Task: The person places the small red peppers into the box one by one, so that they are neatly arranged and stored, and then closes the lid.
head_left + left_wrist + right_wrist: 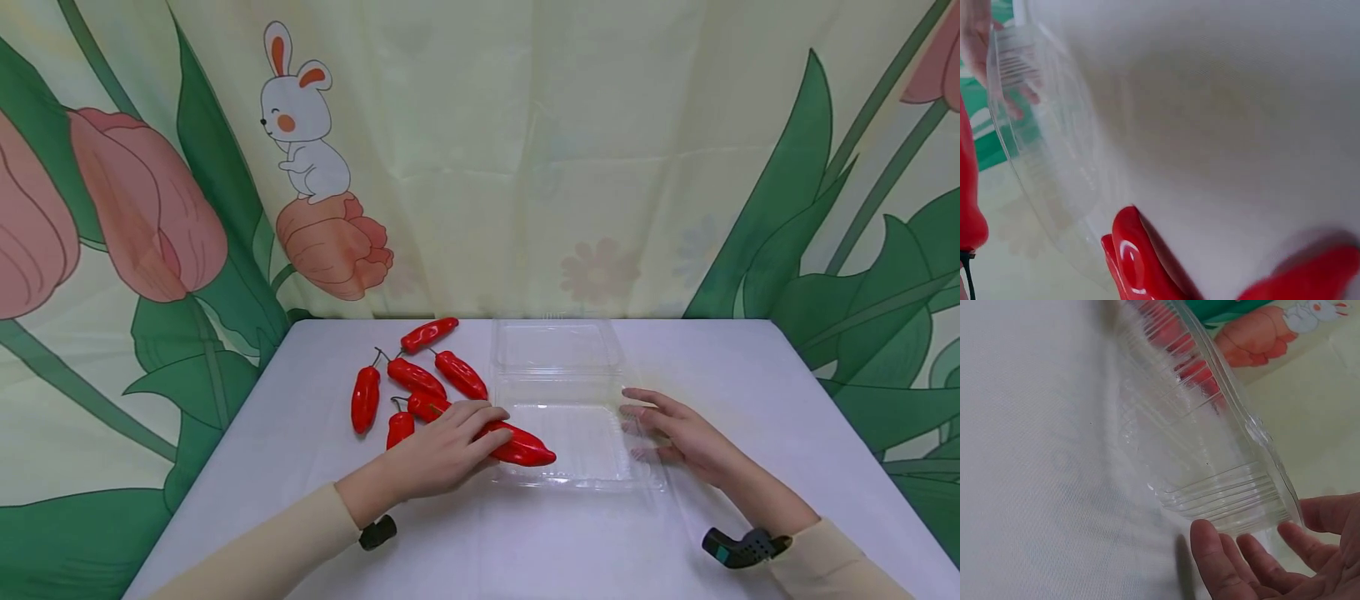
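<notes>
My left hand (448, 448) holds a glossy red chili pepper (527, 447) over the left part of a clear plastic clamshell box (570, 483). That pepper's tip points right, toward the middle of the box; in the left wrist view its stem end shows at the left edge. At the box's right wall is my right hand (693, 433), its fingers spread and loosely bent along the outside. The right wrist view shows its fingertips (1205, 532) right at the ribbed corner. The lid (557, 346) lies folded back, away from me.
Several more red peppers (364, 400) with dark stems lie on the white tabletop (750, 375), left of the box. Part of this group is hidden behind my left hand. A printed curtain (465, 167) hangs along the table's far edge.
</notes>
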Demonstrator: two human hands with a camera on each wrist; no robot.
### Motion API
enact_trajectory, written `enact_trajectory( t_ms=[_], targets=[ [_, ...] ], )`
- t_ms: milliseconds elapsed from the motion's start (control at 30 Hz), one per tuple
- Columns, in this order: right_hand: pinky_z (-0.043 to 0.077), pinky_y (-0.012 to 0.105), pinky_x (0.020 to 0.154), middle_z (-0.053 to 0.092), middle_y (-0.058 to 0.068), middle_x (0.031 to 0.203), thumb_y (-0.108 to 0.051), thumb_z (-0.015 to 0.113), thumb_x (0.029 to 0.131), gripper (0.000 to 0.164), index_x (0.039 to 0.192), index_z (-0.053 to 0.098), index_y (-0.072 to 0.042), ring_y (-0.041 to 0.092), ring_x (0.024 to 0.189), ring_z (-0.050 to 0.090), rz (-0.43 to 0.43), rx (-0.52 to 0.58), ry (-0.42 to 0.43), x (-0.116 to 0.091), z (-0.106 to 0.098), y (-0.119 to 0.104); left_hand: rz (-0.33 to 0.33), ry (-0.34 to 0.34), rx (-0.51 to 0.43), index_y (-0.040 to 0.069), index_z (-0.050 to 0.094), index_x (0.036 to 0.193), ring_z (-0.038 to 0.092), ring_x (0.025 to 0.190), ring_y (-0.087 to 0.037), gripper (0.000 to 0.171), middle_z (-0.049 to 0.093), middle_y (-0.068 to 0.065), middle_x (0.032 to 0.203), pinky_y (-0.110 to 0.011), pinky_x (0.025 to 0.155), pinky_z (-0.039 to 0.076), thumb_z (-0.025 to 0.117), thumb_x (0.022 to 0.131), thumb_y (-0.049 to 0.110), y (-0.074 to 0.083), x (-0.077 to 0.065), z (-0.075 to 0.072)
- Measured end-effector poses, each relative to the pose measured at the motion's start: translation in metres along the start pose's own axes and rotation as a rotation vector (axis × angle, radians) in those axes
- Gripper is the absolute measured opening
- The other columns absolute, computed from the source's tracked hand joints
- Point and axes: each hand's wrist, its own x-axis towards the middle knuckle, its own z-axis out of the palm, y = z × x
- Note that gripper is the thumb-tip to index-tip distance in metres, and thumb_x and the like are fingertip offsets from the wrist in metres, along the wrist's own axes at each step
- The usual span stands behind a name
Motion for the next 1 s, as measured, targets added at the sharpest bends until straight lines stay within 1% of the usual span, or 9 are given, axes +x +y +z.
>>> enact_trajectory(
  t_ms=[200,300,367,467,533,700,800,900,1000],
  targets=[
    [0.057,0.045,0.1,0.026,0.028,0.166,-0.029,0.045,0.111,0.062,0.164,0.022,-0.007,0.048,0.145,0.04,0.002,0.0,0.005,0.0,0.002,-0.001,-0.01,0.006,-0.009,0.022,0.051,0.141,0.049,0.135,-0.019,0.065,0.053,-0.002,0.146,-0.034,0.109,0.05,0.083,0.086,0.039,0.004,0.014,0.007],
    [0.057,0.045,0.099,0.026,0.028,0.166,-0.028,0.045,0.111,0.062,0.164,0.022,-0.007,0.047,0.145,0.04,0.005,0.003,0.012,-0.001,0.002,-0.001,-0.02,0.008,-0.016,0.022,0.052,0.14,0.05,0.133,-0.018,0.067,0.055,-0.001,0.143,-0.035,0.109,0.05,0.085,0.084,0.038,0.004,0.02,0.011],
    [0.057,0.045,0.1,0.026,0.027,0.166,-0.028,0.045,0.11,0.062,0.164,0.021,-0.008,0.047,0.146,0.039,0.008,0.005,0.016,-0.002,0.003,-0.001,-0.034,0.009,-0.045,0.022,0.054,0.14,0.051,0.13,-0.017,0.069,0.057,0.0,0.142,-0.034,0.107,0.05,0.087,0.081,0.038,0.004,0.024,0.014],
    [0.057,0.045,0.1,0.025,0.027,0.167,-0.028,0.046,0.11,0.063,0.164,0.021,-0.008,0.047,0.146,0.039,0.011,0.008,0.024,-0.003,0.003,-0.001,-0.062,0.0,-0.089,0.022,0.056,0.139,0.053,0.128,-0.016,0.068,0.058,0.002,0.139,-0.032,0.105,0.052,0.088,0.081,0.037,0.006,0.031,0.015],
    [0.057,0.045,0.1,0.025,0.027,0.167,-0.029,0.046,0.11,0.063,0.164,0.021,-0.009,0.048,0.146,0.039,0.009,0.004,0.029,-0.003,0.004,-0.001,-0.079,-0.01,-0.113,0.022,0.057,0.139,0.054,0.128,-0.016,0.065,0.059,0.002,0.139,-0.031,0.104,0.052,0.087,0.083,0.036,0.009,0.034,0.016],
    [0.058,0.044,0.098,0.025,0.027,0.167,-0.03,0.047,0.11,0.063,0.164,0.022,-0.01,0.048,0.145,0.04,0.003,-0.002,0.035,-0.002,0.005,0.0,-0.1,-0.059,-0.131,0.022,0.057,0.138,0.054,0.128,-0.015,0.06,0.06,0.003,0.138,-0.027,0.103,0.052,0.083,0.087,0.037,0.016,0.044,0.018],
    [0.058,0.044,0.098,0.024,0.027,0.167,-0.03,0.047,0.11,0.063,0.164,0.023,-0.01,0.047,0.144,0.042,0.004,0.002,0.038,-0.003,0.004,0.001,-0.112,-0.08,-0.139,0.021,0.058,0.137,0.055,0.127,-0.014,0.06,0.062,0.003,0.136,-0.024,0.101,0.052,0.084,0.086,0.037,0.02,0.051,0.02],
    [0.059,0.042,0.096,0.025,0.028,0.166,-0.03,0.047,0.11,0.062,0.164,0.023,-0.009,0.046,0.142,0.044,0.002,-0.002,0.039,-0.003,0.003,0.001,-0.136,-0.084,-0.161,0.021,0.059,0.134,0.056,0.125,-0.014,0.058,0.063,0.002,0.133,-0.022,0.099,0.053,0.085,0.085,0.037,0.023,0.057,0.023],
    [0.06,0.041,0.095,0.028,0.029,0.164,-0.029,0.046,0.11,0.061,0.163,0.025,-0.008,0.044,0.14,0.047,0.003,-0.011,0.037,-0.001,0.004,0.001,-0.165,-0.073,-0.193,0.019,0.059,0.131,0.056,0.121,-0.016,0.052,0.063,0.0,0.131,-0.023,0.098,0.052,0.084,0.087,0.034,0.026,0.062,0.025]
  ],
)
